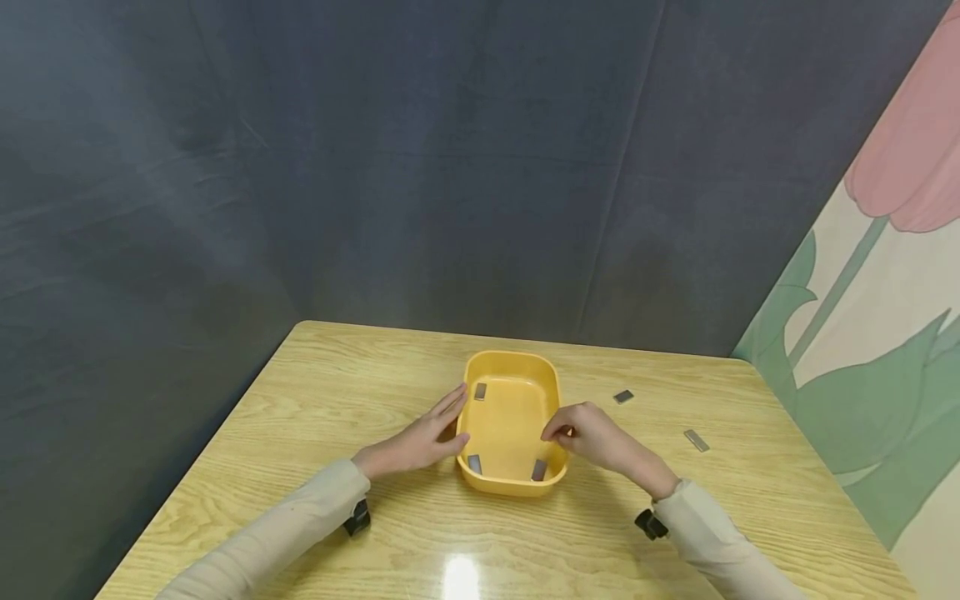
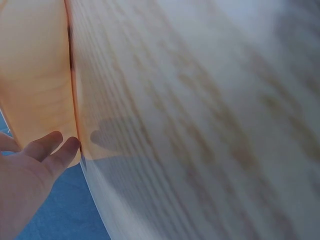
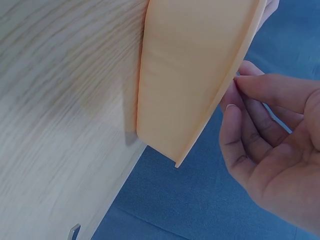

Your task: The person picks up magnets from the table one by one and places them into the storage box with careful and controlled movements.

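A yellow plastic tub [image 1: 510, 417] stands on the wooden table, with three small flat rectangular metallic pieces in it: one piece [image 1: 480, 391] at the far left, another [image 1: 475, 464] near left, a third [image 1: 539, 470] near right. My left hand [image 1: 420, 435] rests its outstretched fingers against the tub's left side, the thumb at the rim. Over the right rim reaches my right hand [image 1: 592, 435], fingers bent and thumb and index tips brought together inside the tub. In the right wrist view those fingertips [image 3: 238, 79] are partly behind the rim; I cannot tell whether they pinch anything.
Two more metallic pieces lie on the table right of the tub, a dark one [image 1: 623, 397] and a longer one [image 1: 696, 440]. A dark blue curtain [image 1: 450, 167] hangs behind the table. At the right is a wall [image 1: 885, 350] painted with a pink tulip.
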The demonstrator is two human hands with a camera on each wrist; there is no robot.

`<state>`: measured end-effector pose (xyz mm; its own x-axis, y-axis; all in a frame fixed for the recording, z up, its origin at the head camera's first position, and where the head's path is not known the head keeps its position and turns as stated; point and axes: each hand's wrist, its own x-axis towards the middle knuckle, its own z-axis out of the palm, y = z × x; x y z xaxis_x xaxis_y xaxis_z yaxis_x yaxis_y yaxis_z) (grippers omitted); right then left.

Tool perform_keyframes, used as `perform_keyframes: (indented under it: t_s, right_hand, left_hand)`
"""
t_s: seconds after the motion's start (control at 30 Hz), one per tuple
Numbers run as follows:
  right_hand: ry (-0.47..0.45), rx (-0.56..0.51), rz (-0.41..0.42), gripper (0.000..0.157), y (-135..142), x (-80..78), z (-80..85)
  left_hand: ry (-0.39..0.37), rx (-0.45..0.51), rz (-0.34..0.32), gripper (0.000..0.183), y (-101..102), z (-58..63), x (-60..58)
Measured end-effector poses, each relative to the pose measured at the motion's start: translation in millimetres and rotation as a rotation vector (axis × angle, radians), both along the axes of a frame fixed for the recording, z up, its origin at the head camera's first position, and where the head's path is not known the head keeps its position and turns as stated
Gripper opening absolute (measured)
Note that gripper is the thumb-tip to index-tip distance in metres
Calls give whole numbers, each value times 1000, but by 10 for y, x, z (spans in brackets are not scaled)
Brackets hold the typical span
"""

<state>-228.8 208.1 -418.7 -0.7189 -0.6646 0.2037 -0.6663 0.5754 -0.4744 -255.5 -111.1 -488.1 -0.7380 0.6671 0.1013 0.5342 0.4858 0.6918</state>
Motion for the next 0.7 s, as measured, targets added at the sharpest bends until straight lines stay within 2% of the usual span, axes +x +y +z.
perform_keyframes:
  t_s: [0.7]
  right_hand:
    - [83, -46, -36, 20, 81, 1, -19]
  left_hand:
    - [13, 1, 0, 79, 2, -8, 5]
